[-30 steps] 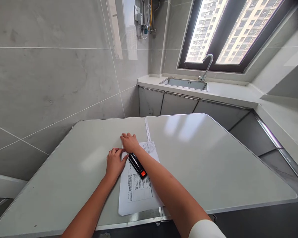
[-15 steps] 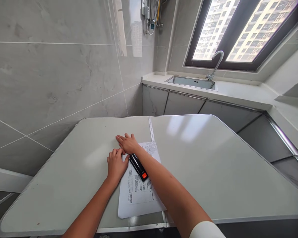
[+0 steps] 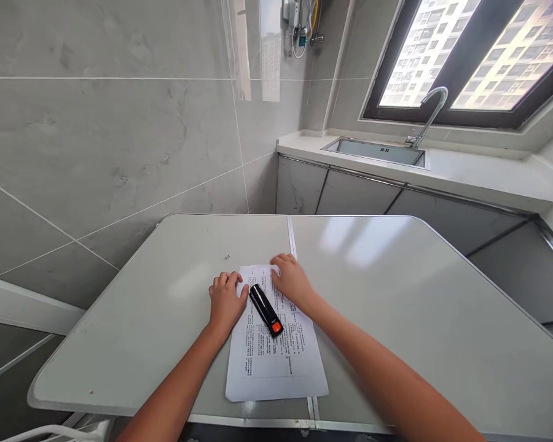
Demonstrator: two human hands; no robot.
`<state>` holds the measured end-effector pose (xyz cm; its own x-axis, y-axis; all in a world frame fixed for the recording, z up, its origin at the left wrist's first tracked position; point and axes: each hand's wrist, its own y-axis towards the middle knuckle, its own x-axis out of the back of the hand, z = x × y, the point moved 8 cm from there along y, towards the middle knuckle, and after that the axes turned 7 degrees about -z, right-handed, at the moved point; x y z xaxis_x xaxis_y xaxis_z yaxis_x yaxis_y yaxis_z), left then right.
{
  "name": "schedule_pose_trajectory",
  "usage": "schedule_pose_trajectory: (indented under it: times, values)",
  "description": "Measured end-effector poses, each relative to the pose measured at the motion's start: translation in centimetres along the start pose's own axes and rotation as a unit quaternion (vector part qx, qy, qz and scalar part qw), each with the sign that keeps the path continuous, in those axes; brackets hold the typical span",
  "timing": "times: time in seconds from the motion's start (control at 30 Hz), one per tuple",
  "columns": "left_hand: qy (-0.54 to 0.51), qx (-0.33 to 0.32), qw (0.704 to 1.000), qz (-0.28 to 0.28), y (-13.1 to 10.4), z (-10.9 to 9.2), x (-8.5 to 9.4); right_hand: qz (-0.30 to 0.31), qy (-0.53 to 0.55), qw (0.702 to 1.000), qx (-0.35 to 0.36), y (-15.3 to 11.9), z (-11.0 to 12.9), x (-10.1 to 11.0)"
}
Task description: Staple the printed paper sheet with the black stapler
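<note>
Printed paper (image 3: 276, 377) lies on the pale table, with a black stapler (image 3: 266, 310) resting diagonally on it, its orange-red end toward me. My left hand (image 3: 225, 301) rests at the paper's upper left edge, fingers bent and slightly apart, the thumb near the stapler's far end; nothing shows in its grasp. Over the paper's upper right corner is my right hand (image 3: 292, 281), its fingers curled and a little blurred; whether it grips the corner cannot be made out. Beyond my left hand, tiny dark bits (image 3: 227, 257), perhaps staples, lie on the table.
The table (image 3: 419, 319) has a seam down its middle. Behind it stands a white counter (image 3: 465, 169) with a sink (image 3: 378, 152) and a curved faucet (image 3: 435, 113) below a window. A grey tiled wall rises at the left.
My right hand has moved right, from beyond my left hand to the paper's upper right corner, uncovering the small bits. My left hand stays by the paper's left edge. The view has shifted slightly.
</note>
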<state>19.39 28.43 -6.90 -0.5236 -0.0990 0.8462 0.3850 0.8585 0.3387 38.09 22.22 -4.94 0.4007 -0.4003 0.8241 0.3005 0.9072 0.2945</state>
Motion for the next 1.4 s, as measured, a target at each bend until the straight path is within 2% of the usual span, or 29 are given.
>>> schedule_pose_trajectory:
  times: [0.07, 0.13, 0.23, 0.37, 0.5, 0.57, 0.77, 0.97, 1.07, 1.23, 1.33, 1.4]
  values:
    - [-0.003, 0.003, 1.0, 0.001, 0.0, -0.1, 0.0, -0.035, -0.001, 0.995, -0.089, -3.7, -3.9, 2.6]
    - [0.001, 0.002, 1.0, 0.001, -0.1, -0.2, -0.1, -0.027, 0.001, 0.984, -0.178, -7.0, -6.9, 3.9]
    - [0.012, -0.005, 1.0, 0.0, -0.1, -0.4, -0.2, 0.023, 0.094, 0.971, -0.22, -9.4, -7.2, 3.6]
    - [0.017, -0.002, 1.0, 0.001, 0.0, -0.1, -0.3, 0.03, 0.218, 0.953, -0.207, -9.0, -4.0, 2.6]
    - [-0.001, 0.013, 1.0, 0.007, 0.1, 0.5, -0.3, -0.008, 0.243, 0.953, -0.183, -8.1, -2.6, 3.0]
    - [-0.006, 0.016, 1.0, 0.01, 0.2, 0.6, -0.3, -0.013, 0.243, 0.952, -0.185, -8.0, -3.0, 3.0]
    - [-0.015, 0.029, 0.999, -0.005, 0.3, 0.5, 0.0, 0.045, 0.215, 0.955, -0.199, -8.8, -4.9, 2.4]
    - [-0.078, -0.015, 0.997, 0.0, 0.1, -1.1, 0.3, 0.065, 0.188, 0.958, -0.205, -9.6, -7.6, 3.9]
    - [-0.143, -0.072, 0.986, 0.043, -0.4, -3.2, 0.1, 0.073, 0.163, 0.962, -0.205, -9.9, -9.2, 4.7]
    - [-0.195, -0.182, 0.951, 0.16, -1.5, -6.9, -0.3, 0.079, 0.129, 0.972, -0.179, -10.1, -10.5, 5.8]
    - [-0.175, -0.204, 0.937, 0.224, -1.2, -7.8, -0.9, -0.01, 0.101, 0.983, -0.15, -9.4, -9.4, 7.8]
    - [-0.153, -0.218, 0.93, 0.254, -0.5, -8.2, -1.4, -0.053, 0.115, 0.985, -0.118, -9.2, -7.3, 8.4]
